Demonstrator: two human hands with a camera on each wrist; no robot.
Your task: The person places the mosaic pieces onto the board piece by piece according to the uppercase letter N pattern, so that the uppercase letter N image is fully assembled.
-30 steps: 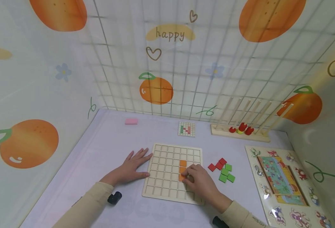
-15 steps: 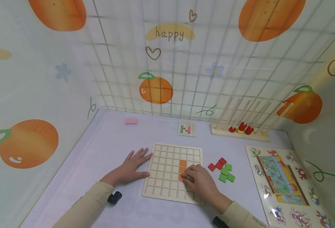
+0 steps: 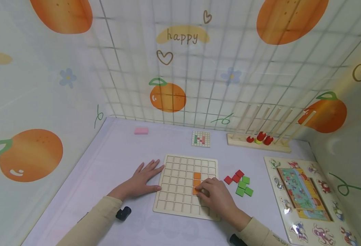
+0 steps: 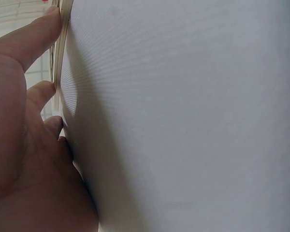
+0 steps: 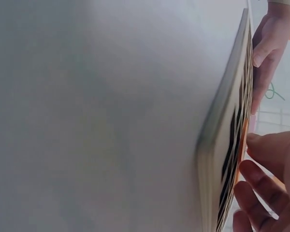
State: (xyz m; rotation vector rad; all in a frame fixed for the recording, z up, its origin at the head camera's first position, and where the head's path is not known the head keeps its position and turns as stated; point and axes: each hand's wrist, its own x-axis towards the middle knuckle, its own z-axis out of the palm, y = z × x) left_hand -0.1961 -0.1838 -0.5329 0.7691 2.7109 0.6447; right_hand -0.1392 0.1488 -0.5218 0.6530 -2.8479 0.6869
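A pale wooden grid board [image 3: 177, 186] lies flat on the table, with a column of orange square tiles [image 3: 197, 176] set in its cells. My right hand [image 3: 218, 198] is over the board's right side, its thumb and bent fingers pinching at the lowest visible orange tile, which they partly cover. In the right wrist view the thumb [image 5: 268, 150] meets the orange strip at the board's surface. My left hand [image 3: 143, 181] rests on the table with fingers spread, and its thumb and fingertips touch the board's left edge.
Loose red tiles [image 3: 236, 178] and green tiles [image 3: 242, 185] lie right of the board. A small pattern card [image 3: 201, 139] and a pink block [image 3: 141, 131] are behind it. A wooden peg stand [image 3: 258, 145] and a picture puzzle board [image 3: 275, 186] stand farther right.
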